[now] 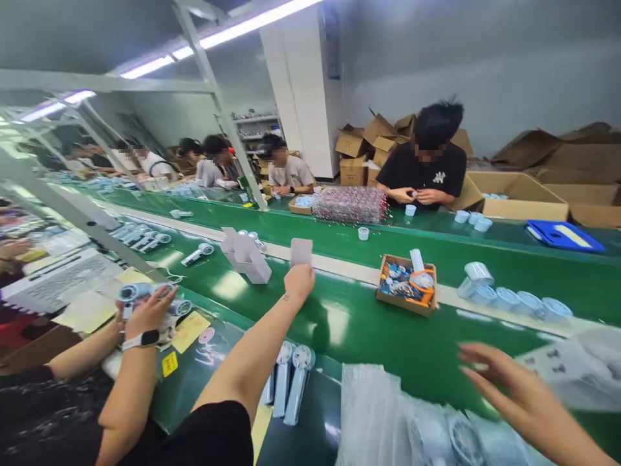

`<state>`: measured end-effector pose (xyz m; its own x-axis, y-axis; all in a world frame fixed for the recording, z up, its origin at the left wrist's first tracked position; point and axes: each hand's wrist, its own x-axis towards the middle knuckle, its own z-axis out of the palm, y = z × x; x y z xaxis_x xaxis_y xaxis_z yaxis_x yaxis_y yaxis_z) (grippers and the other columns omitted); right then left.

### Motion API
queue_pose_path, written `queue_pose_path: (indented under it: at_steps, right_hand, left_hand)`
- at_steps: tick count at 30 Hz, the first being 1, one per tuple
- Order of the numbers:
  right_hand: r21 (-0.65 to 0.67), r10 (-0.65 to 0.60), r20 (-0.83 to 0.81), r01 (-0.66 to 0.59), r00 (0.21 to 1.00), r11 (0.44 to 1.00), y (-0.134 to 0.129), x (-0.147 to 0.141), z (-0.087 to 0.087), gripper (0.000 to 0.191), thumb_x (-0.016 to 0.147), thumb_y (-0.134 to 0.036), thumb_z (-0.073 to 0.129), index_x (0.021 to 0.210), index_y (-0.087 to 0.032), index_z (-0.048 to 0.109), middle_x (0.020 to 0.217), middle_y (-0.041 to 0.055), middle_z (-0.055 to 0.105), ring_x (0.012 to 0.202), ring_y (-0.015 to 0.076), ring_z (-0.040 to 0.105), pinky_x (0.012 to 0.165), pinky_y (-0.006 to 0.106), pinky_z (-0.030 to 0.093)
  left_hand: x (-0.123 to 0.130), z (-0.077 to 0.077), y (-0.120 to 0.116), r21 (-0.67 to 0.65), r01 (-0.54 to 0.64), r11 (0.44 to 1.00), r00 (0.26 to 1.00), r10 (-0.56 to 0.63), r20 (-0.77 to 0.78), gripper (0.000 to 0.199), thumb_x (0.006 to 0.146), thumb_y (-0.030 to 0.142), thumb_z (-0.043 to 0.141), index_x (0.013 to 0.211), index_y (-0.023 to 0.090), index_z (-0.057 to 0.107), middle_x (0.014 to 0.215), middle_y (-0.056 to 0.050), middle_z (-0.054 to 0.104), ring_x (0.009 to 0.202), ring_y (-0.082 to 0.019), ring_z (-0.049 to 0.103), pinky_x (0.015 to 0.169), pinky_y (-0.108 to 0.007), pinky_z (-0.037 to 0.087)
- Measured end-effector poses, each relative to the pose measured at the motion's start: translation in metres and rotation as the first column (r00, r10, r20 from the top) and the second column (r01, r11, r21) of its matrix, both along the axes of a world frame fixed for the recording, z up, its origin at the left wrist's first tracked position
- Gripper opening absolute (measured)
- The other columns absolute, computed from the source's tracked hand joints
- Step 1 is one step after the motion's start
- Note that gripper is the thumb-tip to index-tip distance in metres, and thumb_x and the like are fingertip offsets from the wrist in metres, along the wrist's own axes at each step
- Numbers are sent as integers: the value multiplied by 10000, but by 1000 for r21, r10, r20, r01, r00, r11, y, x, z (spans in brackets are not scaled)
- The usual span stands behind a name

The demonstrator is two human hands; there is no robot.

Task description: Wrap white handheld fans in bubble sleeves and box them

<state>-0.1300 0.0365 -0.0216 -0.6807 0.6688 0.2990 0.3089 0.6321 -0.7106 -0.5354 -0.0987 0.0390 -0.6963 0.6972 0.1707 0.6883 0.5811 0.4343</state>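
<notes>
My left hand (299, 282) reaches out over the green conveyor belt, its fingers closed around a small white box (301, 250). To its left stands an opened white carton (246, 257) with raised flaps. My right hand (514, 386) is blurred, palm down with fingers apart, and grips nothing. Below and left of it lie light-blue handheld fans in clear bags (436, 427), beside white foam sleeves (369, 414). Bare blue handheld fans (294, 385) rest side by side under my left forearm.
At my left, a co-worker's hands (148, 314) hold a blue fan. A cardboard tray (406, 307) of small parts sits on the belt, with light-blue cups (507, 299) to its right. Across the belt another person (427, 162) works near a blue tray (565, 235). A metal post (220, 107) rises at left.
</notes>
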Motion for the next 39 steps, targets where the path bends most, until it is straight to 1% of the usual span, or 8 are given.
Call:
queue_pose_path:
  at_steps: [5, 10, 15, 21, 25, 30, 35, 39]
  right_hand:
    - [-34, 185, -59, -187, 981, 982, -12, -114, 11, 966, 630, -374, 780, 1428, -253, 248, 1553, 150, 116, 1419, 372, 185, 1072, 575, 345]
    - [-124, 287, -137, -304, 948, 945, 14, -99, -3, 863, 718, -215, 672, 1413, -228, 160, 1305, 143, 494, 1154, 271, 547, 1002, 477, 423]
    - [-105, 102, -69, -109, 992, 988, 47, -28, -7, 1042, 691, -314, 730, 1455, -247, 25, 1404, 165, 386, 1271, 304, 442, 1057, 528, 342]
    - [-36, -67, -10, 67, 998, 997, 72, 11, -41, 945, 644, -400, 739, 1383, -204, 183, 1374, 191, 383, 1233, 323, 474, 1026, 510, 374]
    - [-18, 20, 74, -19, 997, 1000, 68, 24, -64, 848, 666, -353, 674, 1353, -204, 200, 1318, 181, 412, 1171, 311, 519, 982, 505, 406]
    - [-196, 5, 111, 17, 994, 980, 68, 47, -58, 797, 675, -308, 647, 1319, -207, 188, 1173, 157, 524, 959, 264, 616, 782, 407, 517]
    - [-285, -17, 163, 63, 987, 956, 70, 57, -42, 775, 637, -292, 703, 1258, -214, 244, 1079, 113, 590, 871, 246, 632, 793, 403, 509]
    - [-290, -20, 160, 66, 987, 955, 65, 56, -43, 747, 656, -244, 683, 1257, -219, 241, 1143, 126, 566, 843, 217, 639, 801, 389, 506]
  left_hand:
    - [134, -14, 37, 19, 353, 935, 936, -353, -22, 296, 931, 304, 450, 777, 159, 658, 868, -97, 669, 926, -210, 616, 866, -340, 472]
    - [198, -25, 7, 380, 491, 784, 840, -542, 33, 247, 924, 285, 439, 914, 172, 658, 976, -91, 678, 954, -185, 617, 867, -313, 483]
    - [211, -68, -75, 334, -88, 938, 933, -39, 357, 253, 870, 389, 495, 793, 180, 614, 772, -45, 653, 752, -184, 614, 702, -309, 505]
    - [233, -92, -107, 28, -35, 999, 954, 25, 300, 243, 893, 325, 420, 920, 187, 618, 860, -53, 675, 818, -191, 636, 776, -300, 496]
    - [186, -105, -119, -339, -448, 827, 873, 487, 33, 326, 838, 220, 468, 1120, 88, 567, 1110, -196, 623, 1105, -303, 575, 909, -391, 452]
    - [165, -110, -131, -445, -516, 732, 828, 560, -40, 399, 800, 287, 553, 1119, 47, 567, 1123, -266, 592, 1135, -416, 530, 895, -512, 424]
    - [259, -102, -85, -295, -52, 954, 926, 156, 343, 326, 919, 243, 342, 1131, 153, 573, 1204, -135, 613, 1159, -243, 546, 959, -342, 414]
    - [366, -117, -39, -335, 217, 917, 790, 37, 613, 170, 826, 285, 545, 927, 183, 635, 886, -68, 720, 879, -210, 675, 784, -275, 483]
